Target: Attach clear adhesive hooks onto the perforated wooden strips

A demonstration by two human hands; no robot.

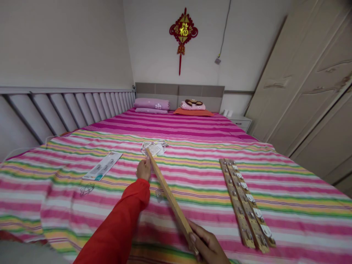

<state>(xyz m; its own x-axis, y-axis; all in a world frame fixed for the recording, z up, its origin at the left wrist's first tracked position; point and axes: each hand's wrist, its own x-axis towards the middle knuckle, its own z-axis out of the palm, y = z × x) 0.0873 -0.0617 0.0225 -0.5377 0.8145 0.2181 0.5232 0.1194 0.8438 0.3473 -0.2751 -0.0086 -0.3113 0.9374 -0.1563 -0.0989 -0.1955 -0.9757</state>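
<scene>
The wooden stick (169,196), long, thin and yellow-brown, slants over the stripy bed (192,172). The right hand (207,245) holds its near end. The left hand (143,169) is by the far end; I can't tell its grip.

the left sleeve (117,220) is bright red — long, loose and creased.

A pale wall (154,55) carries a red and gold ornament (183,31) above the bed's (165,126) grey headboard (199,95). A pale railing (82,89) lines the left side; a white nightstand (241,120) and large cream wardrobe (299,84) stand right.
</scene>
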